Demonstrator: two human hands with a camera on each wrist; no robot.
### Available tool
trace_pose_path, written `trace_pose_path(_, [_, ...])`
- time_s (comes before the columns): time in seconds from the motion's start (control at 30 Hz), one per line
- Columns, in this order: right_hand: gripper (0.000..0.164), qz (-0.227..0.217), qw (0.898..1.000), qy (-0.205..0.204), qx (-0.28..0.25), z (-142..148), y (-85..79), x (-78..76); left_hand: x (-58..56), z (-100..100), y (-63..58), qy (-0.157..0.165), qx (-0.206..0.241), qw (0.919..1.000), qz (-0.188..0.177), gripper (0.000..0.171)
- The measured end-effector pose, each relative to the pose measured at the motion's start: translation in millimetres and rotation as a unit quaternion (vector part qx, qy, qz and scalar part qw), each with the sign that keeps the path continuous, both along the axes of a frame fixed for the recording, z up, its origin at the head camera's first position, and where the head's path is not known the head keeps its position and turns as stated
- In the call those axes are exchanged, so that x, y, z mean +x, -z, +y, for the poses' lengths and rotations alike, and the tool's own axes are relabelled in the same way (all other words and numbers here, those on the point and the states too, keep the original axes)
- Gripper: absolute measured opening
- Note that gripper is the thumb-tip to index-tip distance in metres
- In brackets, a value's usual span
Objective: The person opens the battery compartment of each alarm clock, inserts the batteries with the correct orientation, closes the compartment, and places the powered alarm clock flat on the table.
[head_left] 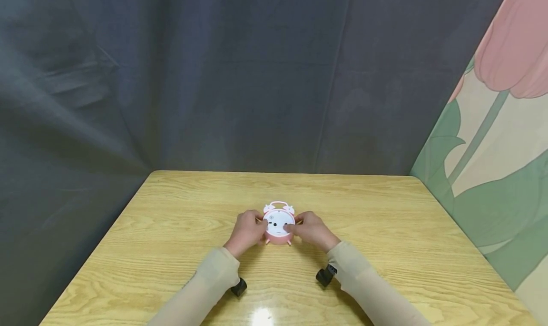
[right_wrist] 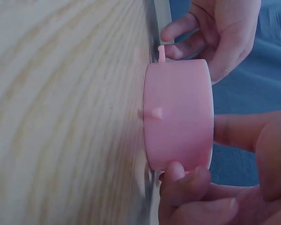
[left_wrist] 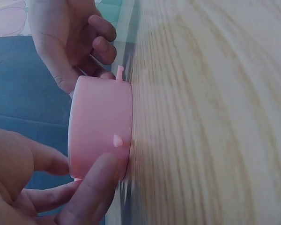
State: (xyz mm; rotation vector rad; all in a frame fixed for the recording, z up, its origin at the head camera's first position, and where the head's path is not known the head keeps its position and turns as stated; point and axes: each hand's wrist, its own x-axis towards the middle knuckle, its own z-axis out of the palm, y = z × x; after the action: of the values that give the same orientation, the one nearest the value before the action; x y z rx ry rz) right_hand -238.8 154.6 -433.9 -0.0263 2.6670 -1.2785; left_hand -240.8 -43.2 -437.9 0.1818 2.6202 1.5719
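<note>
A pink alarm clock point(head_left: 279, 239) with a white face lies on its back on the wooden table, face up. Its twin bells and handle point away from me, its two short feet toward me. My left hand point(head_left: 247, 230) grips the left side, thumb over the edge of the face. On the opposite side my right hand point(head_left: 316, 229) holds it the same way, its thumb reaching onto the face. Both wrist views show the pink side wall of the clock point(left_wrist: 100, 119) with its back close against the tabletop, and fingers around both sides.
The wooden table point(head_left: 192, 197) spreads out around the clock. A dark curtain point(head_left: 257, 78) hangs behind and to the left, and a tulip-patterned cloth point(head_left: 492, 150) hangs on the right. A black wrist camera point(head_left: 325, 275) sits under the right sleeve.
</note>
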Motion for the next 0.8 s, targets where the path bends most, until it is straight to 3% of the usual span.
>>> trace_pose_path(0.13, [0.023,0.022,1.000,-0.001,0.015,0.0,2.5,1.6,-0.3,1.5,1.8,-0.009,0.000,0.9998,0.020,0.020])
trace_pose_path(0.4, [0.025,0.060,0.998,-0.012,0.010,0.2,2.1,4.8,-2.5,1.0,3.9,-0.017,0.028,0.9994,0.011,0.023])
trace_pose_path(0.8, [0.043,0.057,0.998,-0.001,-0.009,0.7,-4.4,4.4,-5.1,-1.0,3.9,-0.028,0.065,0.9975,-0.004,0.028])
